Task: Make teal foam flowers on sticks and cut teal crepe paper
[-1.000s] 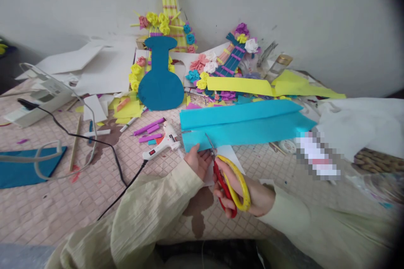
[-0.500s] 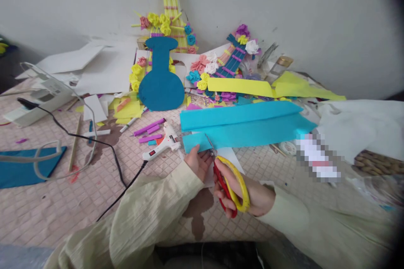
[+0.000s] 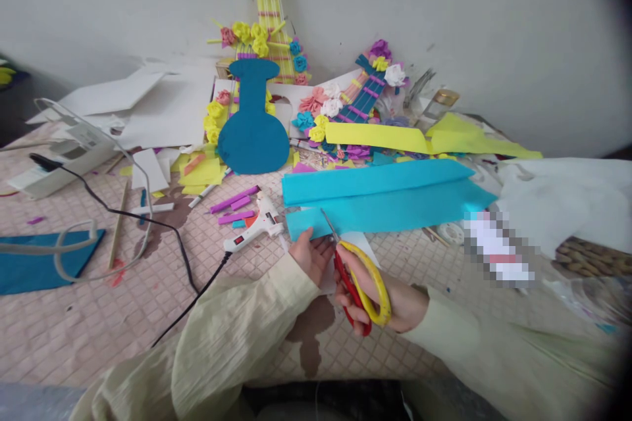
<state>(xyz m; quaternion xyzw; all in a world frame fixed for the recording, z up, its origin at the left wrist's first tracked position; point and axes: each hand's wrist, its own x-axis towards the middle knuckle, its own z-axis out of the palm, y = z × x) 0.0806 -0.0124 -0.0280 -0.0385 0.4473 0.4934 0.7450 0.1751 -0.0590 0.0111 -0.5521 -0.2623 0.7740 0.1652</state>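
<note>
Light blue crepe paper (image 3: 385, 207) lies folded in long strips across the middle of the table. My right hand (image 3: 356, 289) is closed round the red and yellow handles of the scissors (image 3: 379, 296), whose blades reach the lower edge of the blue paper near its left end. Just left of the blades, my left hand (image 3: 312, 256) has its thumb on the paper's lower edge, with the palm up and the other fingers partly curled beneath. A white sheet (image 3: 363, 248) shows under the hands.
A white glue gun (image 3: 257, 223) lies left of the paper, its black cord running toward me. Behind stand a dark blue guitar-shaped cutout (image 3: 254, 138) and paper flowers. A power strip (image 3: 64, 161) is at left, a white bag (image 3: 557, 197) at right.
The hands, scissors and blue paper hold nearly the same places. The scissor handles have shifted very slightly; the whole view has moved a little.
</note>
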